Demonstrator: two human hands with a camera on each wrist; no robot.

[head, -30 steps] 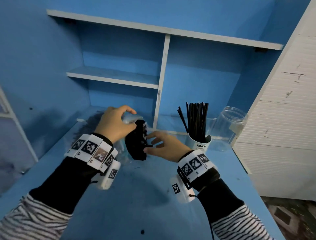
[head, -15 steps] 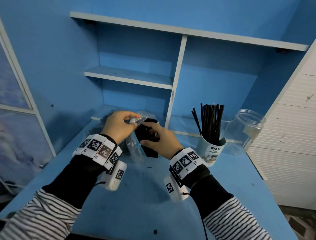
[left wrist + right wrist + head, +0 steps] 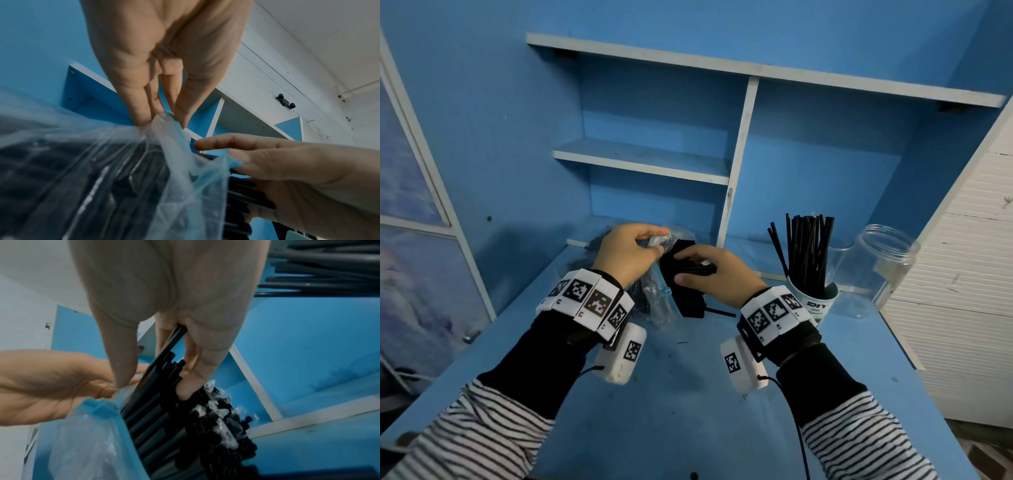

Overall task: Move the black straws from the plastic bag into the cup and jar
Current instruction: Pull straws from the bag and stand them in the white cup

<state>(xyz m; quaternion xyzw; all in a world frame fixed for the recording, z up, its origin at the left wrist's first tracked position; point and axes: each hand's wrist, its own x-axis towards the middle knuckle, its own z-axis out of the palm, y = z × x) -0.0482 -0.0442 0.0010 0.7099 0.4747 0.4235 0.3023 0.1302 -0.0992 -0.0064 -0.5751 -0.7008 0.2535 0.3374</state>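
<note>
Left hand pinches the clear plastic bag open; right hand grips glossy black straws.

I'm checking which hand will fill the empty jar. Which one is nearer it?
Right. The right hand grips straws left of the cup, with the jar beyond; the left hand is farther left.

Blue desk surface, scuffed with dark marks. Blue shelving unit with white edges at rear. White slatted panel at right. Window frame at left.
</note>
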